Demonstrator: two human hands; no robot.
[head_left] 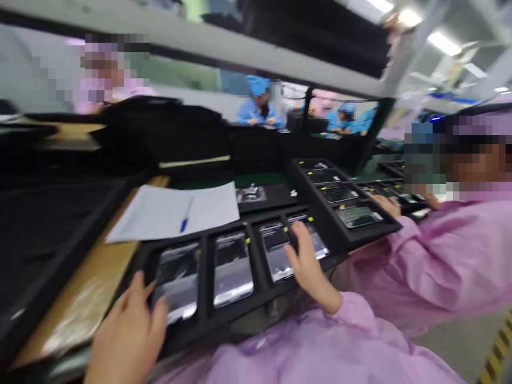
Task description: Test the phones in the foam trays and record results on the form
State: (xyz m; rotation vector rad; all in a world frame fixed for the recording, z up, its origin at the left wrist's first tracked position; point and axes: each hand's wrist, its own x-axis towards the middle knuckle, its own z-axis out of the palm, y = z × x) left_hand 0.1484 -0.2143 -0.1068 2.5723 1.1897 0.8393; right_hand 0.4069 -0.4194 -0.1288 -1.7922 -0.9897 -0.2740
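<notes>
In front of me lies a black foam tray (208,266) with several slots, each holding a flat, glossy, phone-like panel. My left hand (130,325) is at the tray's left end, thumb and fingers apart, next to the leftmost panel (178,280). Whether its fingertips touch the tray edge I cannot tell. My right hand (310,266) reaches over the tray's right part with fingers stretched out and thumb apart. It covers parts of the third panel (276,250) and the rightmost panel (318,240). The second panel (233,269) shows fully, with a small yellow tab.
White paper sheets (160,210) with a blue pen (184,220) lie behind the tray. A small clear bag (252,193) rests beyond. Another panel tray (348,197) adjoins at right, near a co-worker's hand (386,205). A large black tray (48,234) stands left; a shelf beam crosses overhead.
</notes>
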